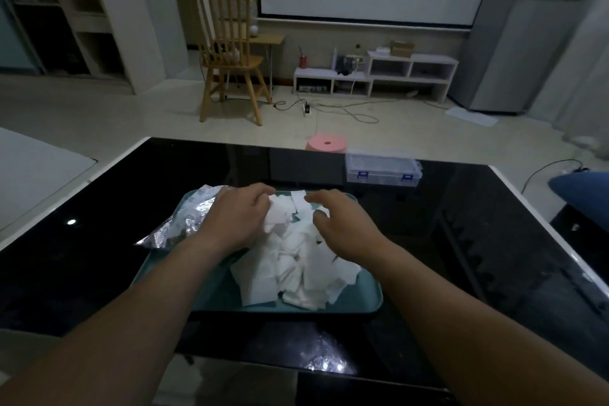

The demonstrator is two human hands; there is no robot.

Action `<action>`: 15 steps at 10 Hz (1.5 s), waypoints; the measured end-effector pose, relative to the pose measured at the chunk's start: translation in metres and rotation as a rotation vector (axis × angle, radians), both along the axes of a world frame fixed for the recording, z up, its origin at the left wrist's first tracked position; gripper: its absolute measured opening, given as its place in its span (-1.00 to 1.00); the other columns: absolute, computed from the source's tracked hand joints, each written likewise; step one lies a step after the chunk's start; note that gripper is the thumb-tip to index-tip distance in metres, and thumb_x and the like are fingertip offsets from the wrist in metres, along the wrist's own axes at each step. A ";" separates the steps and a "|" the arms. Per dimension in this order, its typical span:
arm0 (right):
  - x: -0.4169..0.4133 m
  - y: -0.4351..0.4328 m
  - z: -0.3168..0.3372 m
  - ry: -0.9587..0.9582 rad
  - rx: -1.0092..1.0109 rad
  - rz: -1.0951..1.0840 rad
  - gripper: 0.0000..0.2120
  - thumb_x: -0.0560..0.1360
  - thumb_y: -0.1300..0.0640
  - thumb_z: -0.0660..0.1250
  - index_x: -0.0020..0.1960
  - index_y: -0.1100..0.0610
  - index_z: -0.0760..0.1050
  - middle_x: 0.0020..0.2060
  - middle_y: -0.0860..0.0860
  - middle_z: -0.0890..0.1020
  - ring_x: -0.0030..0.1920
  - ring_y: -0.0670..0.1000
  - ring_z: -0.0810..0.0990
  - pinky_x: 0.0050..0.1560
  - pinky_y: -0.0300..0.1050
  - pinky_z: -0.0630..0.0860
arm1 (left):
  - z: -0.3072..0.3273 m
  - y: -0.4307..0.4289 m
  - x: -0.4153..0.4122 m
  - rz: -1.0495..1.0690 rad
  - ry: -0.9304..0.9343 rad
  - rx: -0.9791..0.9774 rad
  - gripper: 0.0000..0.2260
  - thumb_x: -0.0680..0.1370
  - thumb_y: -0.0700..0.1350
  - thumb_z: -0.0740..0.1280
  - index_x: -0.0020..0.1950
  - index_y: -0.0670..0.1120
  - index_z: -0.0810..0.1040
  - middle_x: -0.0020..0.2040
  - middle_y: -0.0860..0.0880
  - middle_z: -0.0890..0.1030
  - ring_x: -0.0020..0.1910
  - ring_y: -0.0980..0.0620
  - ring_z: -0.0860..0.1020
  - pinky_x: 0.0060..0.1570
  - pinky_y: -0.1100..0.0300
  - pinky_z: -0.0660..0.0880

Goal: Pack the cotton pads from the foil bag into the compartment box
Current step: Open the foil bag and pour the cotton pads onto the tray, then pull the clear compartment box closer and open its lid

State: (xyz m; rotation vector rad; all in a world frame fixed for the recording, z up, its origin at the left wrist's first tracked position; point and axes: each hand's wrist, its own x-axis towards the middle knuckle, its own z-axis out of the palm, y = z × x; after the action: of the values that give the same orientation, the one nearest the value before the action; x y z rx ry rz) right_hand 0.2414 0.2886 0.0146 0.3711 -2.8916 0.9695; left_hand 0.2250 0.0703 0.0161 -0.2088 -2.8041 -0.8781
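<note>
White pads [296,260] lie heaped loose in the teal tray [362,303], where I can gather them easily. My left hand [235,217] pinches a few at the heap's far side; my right hand [339,224] curls over it (whether it grips, I cannot tell). The bag [184,221] lies crumpled at left. The box [382,171] waits far right on the tabletop [99,257], its lid apparently latched, blocking packing.

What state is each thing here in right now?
Bag: crumpled, lying on the tray's left edge.
Pads: loose heap in the tray.
Box: lid shut, apart from the tray.
Left hand: fingers curled on the pads, grip unclear.
Right hand: fingers loosely curved over the pads.
</note>
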 end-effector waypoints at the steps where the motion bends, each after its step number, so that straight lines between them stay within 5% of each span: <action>1: 0.000 0.024 0.001 0.000 -0.095 -0.061 -0.64 0.69 0.09 0.23 0.47 -0.01 0.47 0.38 -0.05 0.54 0.33 -0.07 0.52 0.29 -0.18 0.42 | 0.003 0.006 -0.004 -0.028 -0.077 0.153 -0.72 0.66 0.01 0.18 0.28 0.14 0.62 0.22 0.09 0.65 0.22 0.05 0.58 0.28 0.07 0.47; 3: -0.007 0.053 -0.003 -0.040 -0.205 -0.145 -0.67 0.68 0.09 0.21 0.41 0.05 0.53 0.29 -0.02 0.62 0.23 -0.06 0.57 0.20 -0.14 0.48 | 0.006 0.026 -0.014 -0.172 -0.160 0.187 -0.69 0.74 0.03 0.11 0.39 0.14 0.55 0.31 0.12 0.60 0.25 0.09 0.56 0.13 0.25 0.43; 4: -0.013 0.061 -0.008 -0.074 -0.237 -0.163 -0.69 0.69 0.04 0.21 0.39 0.04 0.55 0.26 -0.03 0.62 0.19 -0.05 0.59 0.24 -0.03 0.56 | 0.013 0.043 -0.030 -0.231 -0.235 0.195 -0.73 0.68 0.17 0.13 0.26 0.24 0.58 0.28 0.10 0.62 0.26 0.07 0.58 0.30 0.03 0.48; 6: -0.045 0.086 -0.008 -0.052 -0.278 -0.222 -0.73 0.69 0.06 0.22 0.28 0.08 0.62 0.15 -0.03 0.67 0.13 -0.02 0.61 0.20 -0.02 0.54 | 0.050 0.074 -0.080 -0.280 -0.242 0.162 -0.66 0.73 0.08 0.10 0.39 0.03 0.55 0.21 0.06 0.64 0.19 0.08 0.61 0.19 0.14 0.47; 7: -0.068 0.112 -0.012 -0.064 -0.313 -0.300 -0.76 0.69 0.06 0.22 0.21 0.08 0.63 0.04 -0.04 0.68 0.05 -0.03 0.62 0.13 -0.01 0.56 | 0.050 0.101 -0.110 -0.266 -0.216 0.103 -0.71 0.71 0.06 0.17 0.24 -0.02 0.62 0.11 -0.02 0.67 0.12 -0.03 0.62 0.23 -0.03 0.51; 9: -0.115 0.162 -0.027 -0.040 -0.345 -0.402 -0.70 0.72 0.09 0.17 0.36 0.08 0.56 0.15 -0.04 0.62 0.10 -0.06 0.56 0.07 -0.12 0.45 | 0.023 0.170 -0.159 -0.194 -0.271 0.150 -0.64 0.73 0.01 0.10 0.44 -0.09 0.48 0.32 -0.08 0.52 0.23 -0.04 0.46 0.17 0.07 0.37; 11: -0.169 0.205 -0.040 -0.027 -0.176 -0.530 -0.48 0.61 -0.13 0.10 0.54 -0.08 0.38 0.44 0.16 0.44 0.36 0.19 0.47 0.37 0.18 0.48 | -0.011 0.206 -0.211 -0.091 -0.425 0.290 -0.45 0.61 0.14 0.06 0.57 -0.01 0.28 0.51 -0.17 0.37 0.38 -0.20 0.41 0.43 -0.13 0.34; 12: -0.182 0.214 -0.046 -0.169 -0.157 -0.502 -0.52 0.71 -0.11 0.06 0.60 -0.06 0.30 0.52 0.17 0.35 0.41 0.23 0.43 0.39 0.09 0.40 | -0.011 0.227 -0.204 -0.124 -0.469 0.257 -0.58 0.72 -0.09 0.08 0.52 -0.26 0.36 0.44 -0.26 0.43 0.22 -0.08 0.40 0.20 0.11 0.33; 13: -0.183 0.211 -0.043 -0.231 -0.157 -0.439 -0.54 0.75 -0.07 0.01 0.48 0.14 0.43 0.43 0.18 0.50 0.39 0.22 0.47 0.35 0.03 0.38 | -0.019 0.240 -0.193 -0.076 -0.498 0.230 -0.69 0.71 -0.07 0.09 0.25 -0.24 0.51 0.17 -0.18 0.53 0.09 -0.10 0.46 0.15 0.09 0.43; 14: -0.163 0.216 -0.031 -0.232 -0.224 -0.497 -0.57 0.75 0.00 0.07 0.39 0.25 0.51 0.29 0.24 0.59 0.32 0.26 0.54 0.32 0.05 0.44 | -0.014 0.243 -0.173 -0.015 -0.505 0.266 -0.65 0.69 -0.08 0.14 0.30 -0.27 0.55 0.09 -0.16 0.56 0.06 -0.14 0.53 0.07 0.10 0.46; 15: -0.119 0.221 -0.015 -0.186 -0.209 -0.563 -0.63 0.73 0.03 0.12 0.33 0.22 0.55 0.23 0.21 0.63 0.24 0.24 0.58 0.28 0.08 0.48 | 0.007 0.246 -0.123 0.034 -0.476 0.193 -0.67 0.68 -0.14 0.16 0.30 -0.31 0.56 0.22 -0.27 0.61 0.20 -0.26 0.57 0.04 0.09 0.45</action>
State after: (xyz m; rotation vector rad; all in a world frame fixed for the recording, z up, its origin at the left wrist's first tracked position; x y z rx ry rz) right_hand 0.1223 0.5097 -0.0004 -0.5439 -2.7428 1.2146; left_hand 0.1017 0.3163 0.0232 0.0918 -3.0996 -1.3336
